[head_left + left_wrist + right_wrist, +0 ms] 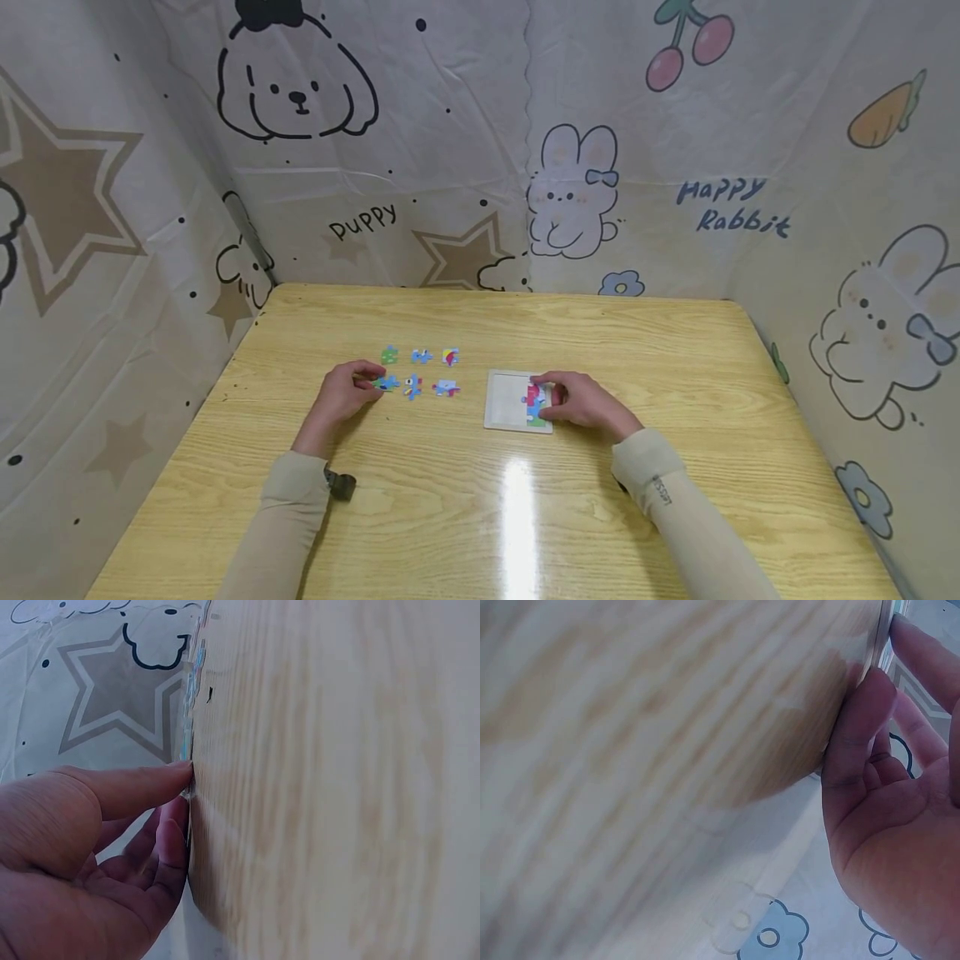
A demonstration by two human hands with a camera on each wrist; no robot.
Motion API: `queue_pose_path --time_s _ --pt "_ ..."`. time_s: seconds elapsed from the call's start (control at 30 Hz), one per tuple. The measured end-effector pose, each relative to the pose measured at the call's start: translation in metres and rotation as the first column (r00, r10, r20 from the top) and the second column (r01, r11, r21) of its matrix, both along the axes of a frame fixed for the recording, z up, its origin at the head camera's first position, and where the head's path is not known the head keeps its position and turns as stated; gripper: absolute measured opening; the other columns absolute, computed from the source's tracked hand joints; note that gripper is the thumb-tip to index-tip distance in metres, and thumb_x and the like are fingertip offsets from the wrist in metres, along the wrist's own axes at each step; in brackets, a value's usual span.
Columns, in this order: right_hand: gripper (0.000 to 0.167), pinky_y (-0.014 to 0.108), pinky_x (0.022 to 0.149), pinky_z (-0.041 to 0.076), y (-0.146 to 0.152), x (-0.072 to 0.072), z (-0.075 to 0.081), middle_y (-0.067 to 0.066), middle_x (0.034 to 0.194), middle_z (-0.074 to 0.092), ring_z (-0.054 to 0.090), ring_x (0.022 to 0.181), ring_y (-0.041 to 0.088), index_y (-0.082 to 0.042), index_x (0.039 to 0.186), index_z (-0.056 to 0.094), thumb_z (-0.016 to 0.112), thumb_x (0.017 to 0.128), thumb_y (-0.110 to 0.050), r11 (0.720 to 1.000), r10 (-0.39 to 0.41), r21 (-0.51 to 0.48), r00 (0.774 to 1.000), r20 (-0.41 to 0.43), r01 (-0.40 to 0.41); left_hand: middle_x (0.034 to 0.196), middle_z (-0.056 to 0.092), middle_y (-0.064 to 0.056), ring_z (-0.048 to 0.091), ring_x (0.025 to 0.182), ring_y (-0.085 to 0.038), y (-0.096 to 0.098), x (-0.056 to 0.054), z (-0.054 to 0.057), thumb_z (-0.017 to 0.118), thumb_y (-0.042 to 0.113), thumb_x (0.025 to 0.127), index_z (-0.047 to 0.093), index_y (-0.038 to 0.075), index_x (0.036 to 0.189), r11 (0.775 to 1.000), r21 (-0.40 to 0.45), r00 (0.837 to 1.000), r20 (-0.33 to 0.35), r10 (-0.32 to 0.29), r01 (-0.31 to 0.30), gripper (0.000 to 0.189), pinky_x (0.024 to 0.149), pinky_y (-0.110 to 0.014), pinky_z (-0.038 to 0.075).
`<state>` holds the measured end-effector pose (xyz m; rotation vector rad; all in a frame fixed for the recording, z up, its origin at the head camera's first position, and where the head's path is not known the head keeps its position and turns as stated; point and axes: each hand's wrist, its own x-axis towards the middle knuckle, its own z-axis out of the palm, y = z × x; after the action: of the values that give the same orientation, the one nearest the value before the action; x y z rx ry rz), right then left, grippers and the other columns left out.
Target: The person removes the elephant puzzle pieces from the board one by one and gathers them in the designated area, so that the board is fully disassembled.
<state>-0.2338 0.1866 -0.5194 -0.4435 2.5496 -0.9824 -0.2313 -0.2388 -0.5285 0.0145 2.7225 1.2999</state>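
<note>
My left hand is at the left end of two rows of small jigsaw pieces, its thumb and index finger about a blue-green jigsaw piece. In the left wrist view the left hand has its fingertips low at the tabletop. My right hand reaches over the right edge of a pale square puzzle tray, fingertips touching the red, blue and green joined pieces along that side. In the right wrist view the right hand partly hides the tray edge.
Beside the left hand lie a bird-like blue piece and a blue-white piece. Behind them are a green piece, a blue piece and a yellow-red piece. All rest on the wooden table, with printed curtains around it.
</note>
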Motion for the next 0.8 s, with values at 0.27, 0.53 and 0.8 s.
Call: queue_pose_path --time_s 0.27,0.53,0.8 --pt "0.060 0.030 0.070 0.043 0.000 -0.001 -0.001 0.004 0.085 0.057 0.051 0.079 0.018 -0.012 0.145 0.060 0.082 0.090 -0.018 1.000 0.012 -0.004 1.000 -0.010 -0.012 0.126 0.068 -0.023 0.066 0.105 -0.034 -0.001 0.000 -0.001 0.071 0.000 0.095 0.068 0.000 0.126 1.000 -0.013 1.000 -0.012 -0.018 0.018 0.032 0.086 -0.042 0.057" --pt "0.060 0.030 0.070 0.042 0.001 0.000 -0.002 0.004 0.085 0.057 0.050 0.079 0.018 -0.012 0.146 0.060 0.082 0.090 -0.018 1.000 0.013 -0.006 1.000 -0.009 -0.013 0.126 0.069 -0.022 0.066 0.105 -0.033 -0.001 -0.001 -0.001 0.072 0.001 0.094 0.068 0.000 0.127 1.000 -0.002 1.000 -0.009 -0.012 0.012 0.034 0.087 -0.042 0.057" --pt "0.061 0.031 0.070 0.043 0.001 -0.001 -0.002 0.004 0.086 0.058 0.051 0.079 0.018 -0.013 0.146 0.059 0.082 0.090 -0.018 1.000 0.012 -0.004 1.000 -0.006 -0.012 0.124 0.066 -0.022 0.064 0.100 -0.032 0.009 0.001 0.008 0.074 0.003 0.093 0.067 0.000 0.129 1.000 -0.021 0.998 -0.064 -0.010 0.008 0.036 0.080 -0.036 0.055"
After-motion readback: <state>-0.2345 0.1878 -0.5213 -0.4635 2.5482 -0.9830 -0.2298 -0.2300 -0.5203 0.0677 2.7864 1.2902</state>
